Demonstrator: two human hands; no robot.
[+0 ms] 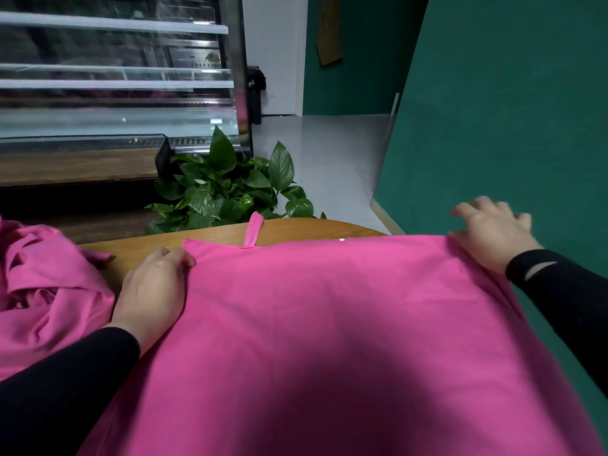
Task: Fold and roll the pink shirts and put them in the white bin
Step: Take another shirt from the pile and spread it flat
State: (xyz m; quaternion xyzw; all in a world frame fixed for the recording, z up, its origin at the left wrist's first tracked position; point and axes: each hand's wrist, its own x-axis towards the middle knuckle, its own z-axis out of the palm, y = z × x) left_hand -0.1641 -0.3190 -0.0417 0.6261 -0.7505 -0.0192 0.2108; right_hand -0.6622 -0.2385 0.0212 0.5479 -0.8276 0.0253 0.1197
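**A:** What's on my left?

**B:** A crumpled heap of pink cloth shirts at the wooden table's left edge, waiting. Beside it my left hand pinches the far left corner of the flat pink shirt, spread across the table.

**A:** And the right?

**B:** My right hand rests fingers-spread on the far right corner. I judge we're smoothing before the first fold; next needs both corners gripped together. No white bin in view.

Spread shirt on the table; heaped shirts left; plant apparently behind.
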